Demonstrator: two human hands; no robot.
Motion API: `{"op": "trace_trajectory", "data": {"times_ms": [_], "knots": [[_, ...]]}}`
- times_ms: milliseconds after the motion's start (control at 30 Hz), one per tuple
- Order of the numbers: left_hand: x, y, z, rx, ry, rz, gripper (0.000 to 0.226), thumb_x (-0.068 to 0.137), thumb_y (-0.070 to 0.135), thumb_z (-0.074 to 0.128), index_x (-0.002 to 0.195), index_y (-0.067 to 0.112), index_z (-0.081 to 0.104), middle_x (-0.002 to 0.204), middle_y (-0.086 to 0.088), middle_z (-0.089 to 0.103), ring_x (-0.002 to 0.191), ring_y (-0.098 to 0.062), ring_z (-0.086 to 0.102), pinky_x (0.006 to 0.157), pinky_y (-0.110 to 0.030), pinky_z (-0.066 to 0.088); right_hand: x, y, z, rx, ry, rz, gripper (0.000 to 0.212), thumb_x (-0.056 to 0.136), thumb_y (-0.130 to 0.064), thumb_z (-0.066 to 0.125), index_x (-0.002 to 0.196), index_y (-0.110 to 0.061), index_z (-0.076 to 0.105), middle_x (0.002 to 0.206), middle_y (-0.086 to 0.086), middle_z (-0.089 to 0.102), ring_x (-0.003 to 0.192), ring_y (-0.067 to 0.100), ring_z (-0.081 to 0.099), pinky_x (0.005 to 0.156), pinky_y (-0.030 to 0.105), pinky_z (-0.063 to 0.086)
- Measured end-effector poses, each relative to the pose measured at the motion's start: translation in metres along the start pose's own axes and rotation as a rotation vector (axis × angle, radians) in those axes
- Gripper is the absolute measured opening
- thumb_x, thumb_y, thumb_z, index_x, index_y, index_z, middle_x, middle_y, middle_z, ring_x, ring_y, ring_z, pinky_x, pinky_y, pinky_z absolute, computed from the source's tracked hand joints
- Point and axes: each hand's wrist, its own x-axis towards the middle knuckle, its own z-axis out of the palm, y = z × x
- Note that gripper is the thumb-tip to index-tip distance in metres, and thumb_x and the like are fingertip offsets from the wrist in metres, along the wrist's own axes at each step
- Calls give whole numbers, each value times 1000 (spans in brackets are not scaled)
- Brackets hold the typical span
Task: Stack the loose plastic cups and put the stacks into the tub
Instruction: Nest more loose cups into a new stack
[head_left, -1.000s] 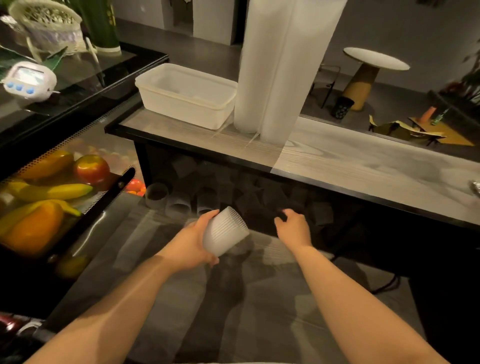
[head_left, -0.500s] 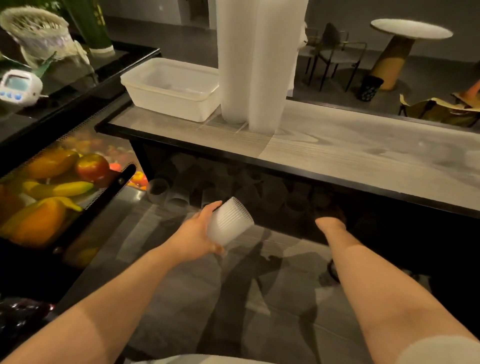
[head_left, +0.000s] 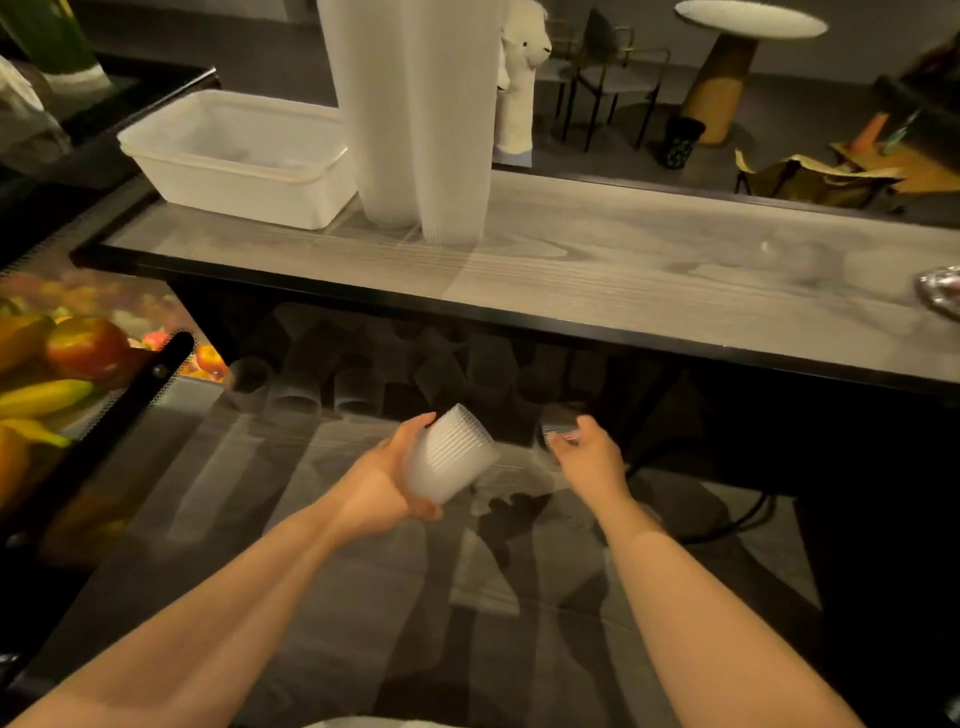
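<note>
Here, below the counter (head_left: 623, 270), the left hand (head_left: 379, 483) grips a short cup stack (head_left: 451, 453) while the right hand (head_left: 589, 460) pinches a single cup (head_left: 558, 423).

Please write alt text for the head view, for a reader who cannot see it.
A person's left hand holds a short cup stack while the right hand picks up one loose cup under a counter. On the counter stand a white tub and two tall stacks.

One head cam, looks fwd & down over counter (head_left: 623, 270), hands close below.
</note>
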Motion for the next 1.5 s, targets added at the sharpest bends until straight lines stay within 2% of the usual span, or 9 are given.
{"op": "trace_trajectory", "data": {"times_ms": [100, 233, 467, 733, 967, 1133, 1233, 1367, 1500], "knots": [[3, 6, 10, 1, -32, -11, 116, 66, 27, 89, 151, 46, 12, 142, 7, 41, 126, -19, 45, 96, -34, 45, -17, -2, -5, 93, -30, -35, 51, 81, -46, 72, 126, -27, 55, 91, -5, 66, 95, 21, 65, 86, 36, 52], [4, 11, 19, 46, -48, -14, 118, 65, 27, 89, 152, 46, 12, 143, 3, 44, 126, -21, 47, 101, -37, 45, -36, -13, -20, 396, -3, 20, 55, 79, -32, 79, 126, -30, 52, 110, -5, 58, 98, 13, 57, 75, 28, 49], [0, 17, 20, 136, -83, 25, 118, 68, 19, 87, 152, 46, 10, 150, 2, 38, 130, -22, 46, 104, -38, 45, -51, -20, -34, 999, -142, 267, 22, 101, -29, 50, 116, -29, 66, 108, 5, 65, 52, 8, 42, 49, 21, 44], [0, 23, 17, 134, -104, 76, 114, 70, 20, 85, 151, 49, 10, 149, 12, 37, 132, -14, 42, 106, -35, 43, -52, -14, -25, 1010, -512, 349, 26, 95, -5, 49, 117, -4, 62, 63, 0, 65, 37, 2, 37, 36, 15, 32], [-1, 16, 16, 121, -121, 92, 113, 67, 23, 86, 149, 51, 14, 149, 20, 36, 133, -8, 40, 107, -34, 44, -53, -17, -27, 1006, -585, 327, 28, 93, 3, 48, 115, -2, 64, 76, 10, 64, 36, 3, 40, 34, 15, 35], [2, 21, 19, 130, -131, 104, 112, 67, 23, 87, 149, 50, 15, 148, 17, 36, 133, -10, 39, 108, -37, 42, -61, -21, -14, 745, -618, 276, 24, 97, -11, 53, 115, -21, 64, 90, 5, 68, 42, 4, 38, 37, 18, 36], [3, 25, 23, 156, -118, 116, 110, 68, 22, 85, 149, 49, 15, 147, 14, 37, 131, -12, 41, 107, -36, 43, -62, -20, 7, 567, -559, 199, 28, 99, -25, 52, 127, -24, 56, 95, 3, 66, 46, 9, 42, 38, 21, 38], [7, 20, 26, 223, -74, 35, 111, 68, 21, 86, 150, 46, 15, 147, 8, 38, 129, -20, 45, 104, -37, 45, -59, -17, 19, 514, -495, 140, 28, 100, -33, 50, 124, -23, 59, 108, 1, 66, 75, 14, 60, 53, 22, 49], [8, 11, 25, 183, 4, -34, 110, 65, 23, 88, 149, 44, 20, 145, 5, 41, 128, -21, 46, 102, -37, 45, -53, -3, 17, 177, -89, 16, 22, 99, -27, 50, 104, -16, 68, 107, -3, 62, 89, 10, 57, 73, 18, 48]]}}
